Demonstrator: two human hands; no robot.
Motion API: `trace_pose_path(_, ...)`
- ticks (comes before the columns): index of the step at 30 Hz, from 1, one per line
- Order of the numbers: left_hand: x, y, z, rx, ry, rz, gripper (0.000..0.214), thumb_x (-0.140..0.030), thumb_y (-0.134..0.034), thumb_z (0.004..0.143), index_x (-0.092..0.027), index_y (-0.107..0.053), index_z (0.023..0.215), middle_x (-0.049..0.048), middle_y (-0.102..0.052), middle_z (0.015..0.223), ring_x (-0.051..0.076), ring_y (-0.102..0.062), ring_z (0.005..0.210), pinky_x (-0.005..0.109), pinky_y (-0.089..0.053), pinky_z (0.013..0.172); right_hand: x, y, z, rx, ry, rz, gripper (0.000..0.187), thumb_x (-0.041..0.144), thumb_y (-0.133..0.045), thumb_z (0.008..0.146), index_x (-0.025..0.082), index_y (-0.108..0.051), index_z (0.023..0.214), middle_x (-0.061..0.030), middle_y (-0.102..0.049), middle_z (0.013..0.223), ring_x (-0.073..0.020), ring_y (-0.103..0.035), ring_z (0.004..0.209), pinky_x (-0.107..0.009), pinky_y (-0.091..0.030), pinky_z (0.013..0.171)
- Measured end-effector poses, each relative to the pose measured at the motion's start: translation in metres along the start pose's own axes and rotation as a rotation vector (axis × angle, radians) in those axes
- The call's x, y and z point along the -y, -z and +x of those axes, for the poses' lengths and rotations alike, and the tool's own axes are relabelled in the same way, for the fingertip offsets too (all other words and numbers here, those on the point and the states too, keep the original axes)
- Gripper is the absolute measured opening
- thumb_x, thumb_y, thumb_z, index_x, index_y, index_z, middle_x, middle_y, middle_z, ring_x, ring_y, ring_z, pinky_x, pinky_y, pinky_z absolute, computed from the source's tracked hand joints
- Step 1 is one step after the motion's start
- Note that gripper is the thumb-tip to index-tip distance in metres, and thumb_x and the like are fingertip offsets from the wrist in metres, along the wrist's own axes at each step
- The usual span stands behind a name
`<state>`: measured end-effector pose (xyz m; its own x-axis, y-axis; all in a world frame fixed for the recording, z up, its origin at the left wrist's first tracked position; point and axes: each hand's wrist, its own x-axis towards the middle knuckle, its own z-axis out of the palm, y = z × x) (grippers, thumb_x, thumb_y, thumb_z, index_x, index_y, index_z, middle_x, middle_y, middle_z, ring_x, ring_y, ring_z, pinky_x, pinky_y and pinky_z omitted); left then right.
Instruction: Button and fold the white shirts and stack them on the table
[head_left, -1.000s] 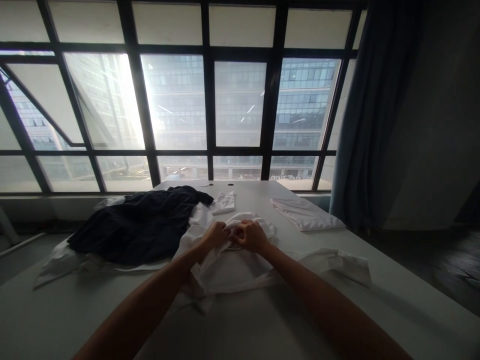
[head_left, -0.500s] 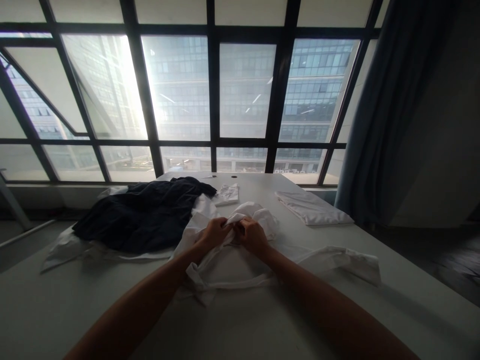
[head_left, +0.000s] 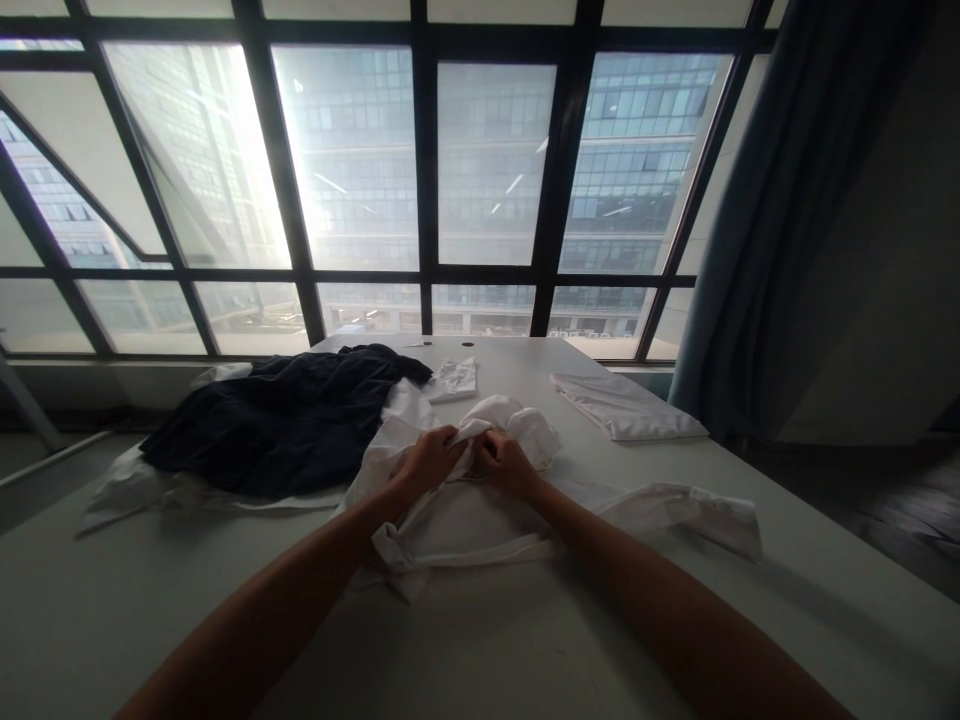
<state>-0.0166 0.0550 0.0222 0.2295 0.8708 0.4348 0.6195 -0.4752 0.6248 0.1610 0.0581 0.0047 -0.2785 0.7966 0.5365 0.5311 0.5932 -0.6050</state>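
Observation:
A crumpled white shirt lies spread on the table in front of me, one sleeve stretching to the right. My left hand pinches a fold of its cloth near the bunched upper part. Close beside it, my right hand is closed on the same area, fingers curled inward. The fingertips of both hands are partly hidden by the cloth, so the exact spot they grip cannot be made out.
A dark navy garment lies heaped at the left, over white cloth. Folded white cloth rests at the right, and a small white piece lies behind the shirt. The white table reaches toward the windows; a blue curtain hangs at right.
The view has tilted down slightly, so the windows sit higher in the picture. Both hands stay on the white shirt, with only small finger movements.

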Motion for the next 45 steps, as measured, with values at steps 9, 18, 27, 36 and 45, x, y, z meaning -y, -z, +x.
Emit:
trace_pose_path(9, -0.004, 0.003, 0.000, 0.067, -0.026, -0.048, 0.020, -0.033, -0.051, 0.085, -0.017, -0.061, 0.080, -0.0007, -0.062, 0.072, 0.015, -0.054, 0.071, 0.024, -0.042, 0.066, 0.006, 0.006, -0.004, -0.071, -0.004, 0.057, 0.023, 0.039, -0.057, 0.082, 0.018, -0.061, 0.073, -0.0028, -0.064, 0.071, -0.0173, -0.057, 0.069, -0.028, -0.045, 0.065)
trace_pose_path(18, -0.005, 0.002, -0.001, 0.054, -0.020, 0.005, 0.019, -0.031, -0.051, 0.087, -0.017, -0.058, 0.075, -0.0012, -0.060, 0.069, 0.013, -0.053, 0.067, 0.024, -0.039, 0.064, 0.007, 0.001, -0.007, -0.166, 0.068, -0.025, 0.017, 0.032, -0.055, 0.085, 0.018, -0.066, 0.087, -0.0079, -0.067, 0.091, -0.0190, -0.061, 0.079, -0.030, -0.049, 0.076)
trace_pose_path(27, -0.003, 0.003, 0.000, -0.029, -0.067, 0.105, 0.008, -0.025, -0.057, 0.085, -0.018, -0.061, 0.085, 0.0016, -0.062, 0.081, 0.017, -0.057, 0.076, 0.026, -0.043, 0.069, 0.005, 0.009, -0.002, -0.018, -0.004, 0.108, 0.020, 0.036, -0.057, 0.081, 0.017, -0.062, 0.076, -0.0017, -0.062, 0.069, -0.0143, -0.052, 0.063, -0.026, -0.044, 0.061)
trace_pose_path(36, -0.025, 0.007, -0.011, -0.111, -0.195, 0.495, 0.016, -0.024, -0.056, 0.085, -0.020, -0.072, 0.081, 0.0064, -0.067, 0.088, 0.023, -0.058, 0.093, 0.037, -0.039, 0.088, 0.000, 0.006, -0.002, -0.035, -0.055, 0.266, 0.020, 0.033, -0.055, 0.077, 0.014, -0.063, 0.077, -0.0020, -0.062, 0.067, -0.0127, -0.050, 0.059, -0.024, -0.040, 0.055)
trace_pose_path(45, -0.018, 0.000, -0.003, -0.012, 0.094, 0.099, 0.021, -0.031, -0.064, 0.081, -0.015, -0.076, 0.086, 0.0028, -0.071, 0.083, 0.017, -0.062, 0.075, 0.025, -0.043, 0.070, -0.005, 0.001, -0.002, -0.048, -0.061, 0.227, 0.024, 0.036, -0.055, 0.079, 0.014, -0.065, 0.078, -0.0019, -0.063, 0.065, -0.0129, -0.051, 0.057, -0.024, -0.040, 0.054)
